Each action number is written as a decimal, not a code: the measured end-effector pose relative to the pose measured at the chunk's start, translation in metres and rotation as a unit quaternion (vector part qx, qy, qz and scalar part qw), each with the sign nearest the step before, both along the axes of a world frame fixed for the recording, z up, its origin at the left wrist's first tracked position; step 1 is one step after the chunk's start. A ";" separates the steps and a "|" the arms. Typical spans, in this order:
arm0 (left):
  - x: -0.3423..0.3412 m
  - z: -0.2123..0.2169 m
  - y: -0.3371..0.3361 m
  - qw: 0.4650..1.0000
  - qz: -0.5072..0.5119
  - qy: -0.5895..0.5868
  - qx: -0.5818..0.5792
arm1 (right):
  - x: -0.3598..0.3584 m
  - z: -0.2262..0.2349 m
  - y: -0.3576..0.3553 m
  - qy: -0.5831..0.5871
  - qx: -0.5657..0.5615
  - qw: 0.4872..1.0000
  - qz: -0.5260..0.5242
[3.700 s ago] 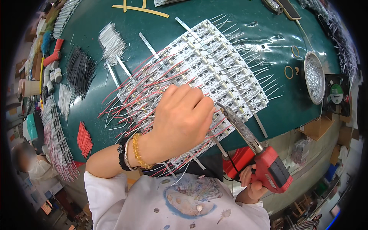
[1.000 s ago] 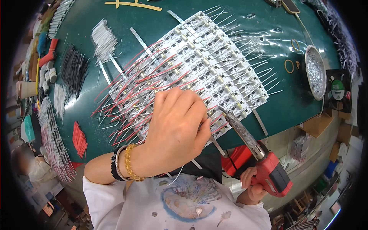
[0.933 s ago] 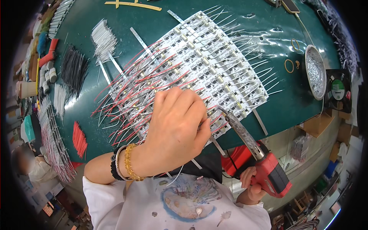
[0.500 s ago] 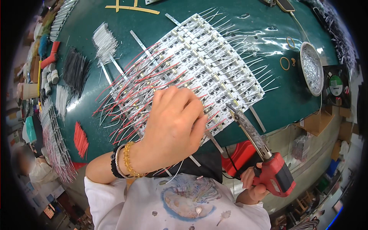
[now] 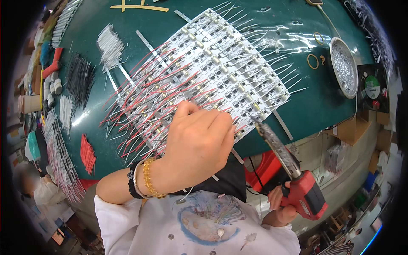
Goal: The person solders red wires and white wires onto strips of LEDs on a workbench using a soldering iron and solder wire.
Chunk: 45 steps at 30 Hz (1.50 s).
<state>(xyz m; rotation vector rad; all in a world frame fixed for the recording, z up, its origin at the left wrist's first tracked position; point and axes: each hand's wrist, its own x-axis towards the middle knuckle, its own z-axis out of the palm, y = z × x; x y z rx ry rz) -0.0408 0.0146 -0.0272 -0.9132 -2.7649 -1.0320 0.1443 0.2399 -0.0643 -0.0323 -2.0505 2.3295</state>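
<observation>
A panel of white circuit boards (image 5: 221, 63) lies aslant on the green table, with rows of small parts. Red, black and white wires stand out from its left side, and white wires from its right. Over its near edge, my left hand (image 5: 199, 138) is closed with the fingers pinched together, and the back of the hand hides what they hold. My right hand (image 5: 281, 207) grips the red and black handle of a soldering gun (image 5: 305, 193). The gun's tip points up and left, at the panel's near right part, close to my left fingers; contact cannot be made out.
Piles of white wires (image 5: 111, 44), black wires (image 5: 80, 78) and red wires (image 5: 88, 154) lie on the left. A metal bowl (image 5: 345, 68) stands at the right beside rubber bands (image 5: 313, 61) and a small fan (image 5: 372, 87). Metal strips jut out under the panel. Another person sits at far left.
The panel and table appear shifted slightly left and up in the view. My left hand has moved a little right and nearer to me, still closed. The soldering gun stays almost in place.
</observation>
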 end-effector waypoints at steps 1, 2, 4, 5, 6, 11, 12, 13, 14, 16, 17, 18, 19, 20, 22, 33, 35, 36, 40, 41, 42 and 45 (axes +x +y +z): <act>0.000 -0.001 -0.001 1.000 0.003 -0.008 0.009 | 0.001 -0.003 0.003 0.007 0.006 0.999 0.032; 0.000 -0.002 -0.002 1.000 0.006 -0.015 0.018 | 0.004 -0.004 0.001 0.006 0.006 0.999 0.033; -0.002 -0.002 0.000 1.000 0.000 -0.023 0.018 | 0.003 0.000 -0.010 -0.022 -0.090 0.994 -0.062; -0.002 -0.002 0.001 0.999 -0.004 -0.029 0.019 | 0.003 -0.002 -0.007 -0.023 -0.091 0.994 -0.064; -0.003 0.000 0.000 0.999 -0.003 -0.030 0.019 | 0.002 -0.004 -0.003 -0.013 -0.088 0.996 -0.032; -0.007 0.005 -0.003 0.997 -0.014 -0.075 0.010 | -0.001 -0.003 -0.004 -0.006 -0.069 0.997 -0.021; -0.007 0.005 -0.003 0.997 -0.014 -0.075 0.009 | 0.000 -0.004 -0.004 -0.011 -0.070 0.997 -0.024; -0.007 0.006 -0.003 0.997 -0.014 -0.078 0.003 | 0.001 -0.005 -0.004 -0.016 -0.070 0.997 -0.027; -0.008 0.007 -0.002 0.997 -0.014 -0.081 -0.003 | 0.001 -0.005 -0.004 -0.017 -0.070 0.997 -0.028; -0.008 0.007 -0.001 0.997 -0.013 -0.078 -0.006 | 0.000 -0.005 -0.005 -0.016 -0.060 0.998 -0.031; -0.008 0.007 -0.001 0.997 -0.009 -0.074 -0.009 | -0.001 -0.005 -0.004 -0.016 -0.060 0.998 -0.030; -0.008 0.008 -0.001 0.997 -0.008 -0.074 -0.009 | -0.002 -0.005 -0.001 -0.006 -0.050 0.998 -0.025; -0.009 0.010 0.000 0.997 0.000 -0.073 -0.006 | -0.003 -0.005 0.000 0.003 -0.040 0.999 -0.020; -0.009 0.010 0.001 0.997 0.004 -0.073 -0.001 | -0.005 -0.002 -0.001 0.003 -0.039 0.999 -0.022; -0.009 0.009 0.002 0.997 -0.001 -0.072 0.000 | -0.010 0.004 -0.004 0.008 -0.043 0.999 0.006; -0.010 0.012 0.003 0.997 0.003 -0.081 -0.016 | -0.003 0.001 -0.004 -0.028 0.001 1.000 -0.012; -0.011 0.012 0.002 0.997 0.003 -0.081 -0.018 | -0.004 0.003 -0.006 -0.021 -0.012 1.000 -0.020; -0.011 0.012 0.002 0.997 0.003 -0.081 -0.019 | -0.008 0.008 -0.008 -0.030 -0.032 0.999 -0.027; -0.010 0.011 0.002 0.996 0.000 -0.082 -0.024 | -0.013 0.013 -0.010 -0.053 -0.056 0.997 -0.030; -0.011 0.011 0.002 0.996 -0.001 -0.082 -0.024 | -0.012 0.012 -0.011 -0.053 -0.056 0.997 -0.030; -0.011 0.011 0.002 0.996 -0.001 -0.081 -0.024 | -0.010 0.011 -0.011 -0.052 -0.049 0.997 -0.034; -0.011 0.012 0.004 0.996 0.004 -0.084 -0.019 | -0.013 0.013 -0.017 -0.057 -0.043 0.997 -0.042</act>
